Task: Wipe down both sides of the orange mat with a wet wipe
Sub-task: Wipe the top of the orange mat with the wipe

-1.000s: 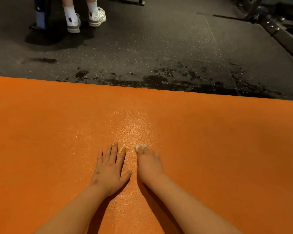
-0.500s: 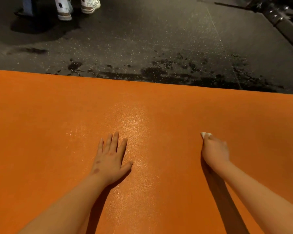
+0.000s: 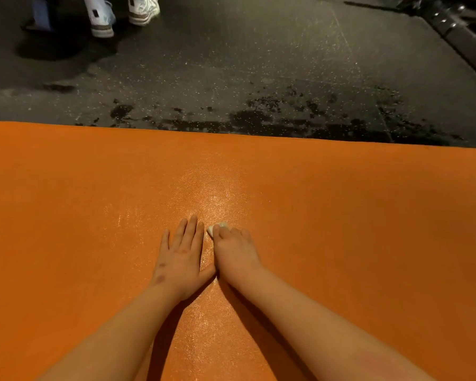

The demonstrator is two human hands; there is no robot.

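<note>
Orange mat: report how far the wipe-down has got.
Done, apparently: a damp-looking sheen runs down the middle of the orange mat. In hand: the right hand grips the wet wipe against the mat beside the left hand, which rests flat. Left: the mat's matte stretches to both sides look unwiped, and the underside is hidden, so whether it has been cleaned cannot be told.
</note>
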